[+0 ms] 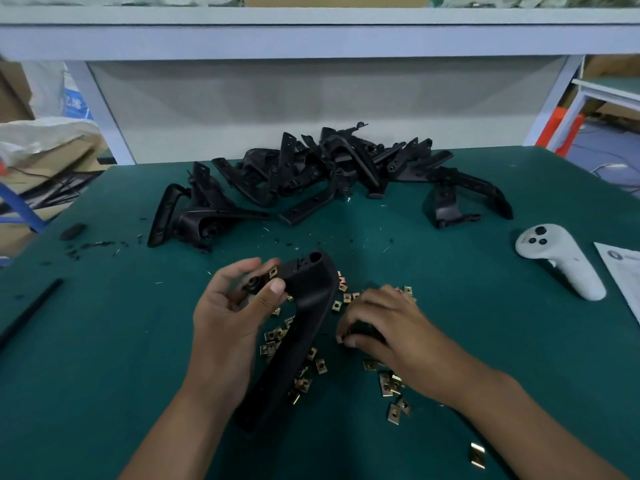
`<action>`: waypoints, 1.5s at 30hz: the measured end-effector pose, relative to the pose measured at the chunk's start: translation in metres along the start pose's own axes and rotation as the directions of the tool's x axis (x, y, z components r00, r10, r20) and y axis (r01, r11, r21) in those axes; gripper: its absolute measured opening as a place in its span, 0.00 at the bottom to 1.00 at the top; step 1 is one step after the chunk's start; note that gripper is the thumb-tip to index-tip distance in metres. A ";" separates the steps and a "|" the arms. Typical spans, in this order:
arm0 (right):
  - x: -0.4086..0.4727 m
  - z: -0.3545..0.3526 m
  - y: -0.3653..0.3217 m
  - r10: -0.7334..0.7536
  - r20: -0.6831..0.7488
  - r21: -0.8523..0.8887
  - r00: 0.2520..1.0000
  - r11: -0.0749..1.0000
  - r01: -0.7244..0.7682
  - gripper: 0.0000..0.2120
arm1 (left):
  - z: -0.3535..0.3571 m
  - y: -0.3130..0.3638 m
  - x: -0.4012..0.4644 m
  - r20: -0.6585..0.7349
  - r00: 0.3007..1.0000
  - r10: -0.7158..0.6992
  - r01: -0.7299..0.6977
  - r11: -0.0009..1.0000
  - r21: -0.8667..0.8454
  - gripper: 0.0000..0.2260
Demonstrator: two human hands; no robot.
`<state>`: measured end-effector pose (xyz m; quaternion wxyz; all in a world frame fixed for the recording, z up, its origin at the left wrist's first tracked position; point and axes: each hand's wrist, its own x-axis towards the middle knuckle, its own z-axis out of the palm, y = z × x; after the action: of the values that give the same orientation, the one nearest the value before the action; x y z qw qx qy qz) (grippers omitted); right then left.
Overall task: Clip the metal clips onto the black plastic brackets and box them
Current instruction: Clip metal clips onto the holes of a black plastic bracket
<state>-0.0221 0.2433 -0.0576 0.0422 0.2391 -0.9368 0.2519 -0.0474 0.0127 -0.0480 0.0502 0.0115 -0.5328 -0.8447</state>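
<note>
My left hand (230,317) grips the top end of a long curved black plastic bracket (304,327), thumb and fingers pinched round it. A brass-coloured metal clip (273,272) sits on that end by my fingertips. The bracket's lower end rests on the green table (104,341). My right hand (381,323) lies palm down among several loose metal clips (391,384), fingers curled over the pile; what they hold is hidden. More clips (273,336) lie under the bracket.
A heap of black brackets (329,171) fills the far middle of the table. A white handheld controller (561,261) and a paper sheet (623,271) lie at the right. A black rod (31,311) lies at the left, and a single clip (478,453) near the front edge.
</note>
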 end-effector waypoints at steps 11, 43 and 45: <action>0.007 -0.017 -0.004 0.372 -0.015 0.768 0.928 0.599 -0.227 0.08 | 0.011 0.006 -0.009 0.105 0.994 0.032 -0.040 0.996 0.077 0.11; 0.006 -0.013 -0.017 0.283 0.009 0.940 0.959 0.325 -0.105 0.13 | 0.017 0.011 -0.019 0.238 0.968 0.081 -0.147 0.950 0.276 0.18; 0.005 -0.014 -0.018 0.276 0.014 0.939 0.961 0.326 -0.107 0.12 | 0.017 0.009 -0.020 0.229 0.969 0.090 -0.152 0.952 0.267 0.17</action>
<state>-0.0189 0.2344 -0.0360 -0.0617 0.0885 -0.6414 0.7595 -0.0285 0.0258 -0.0332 0.0424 -0.1054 -0.6498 -0.7516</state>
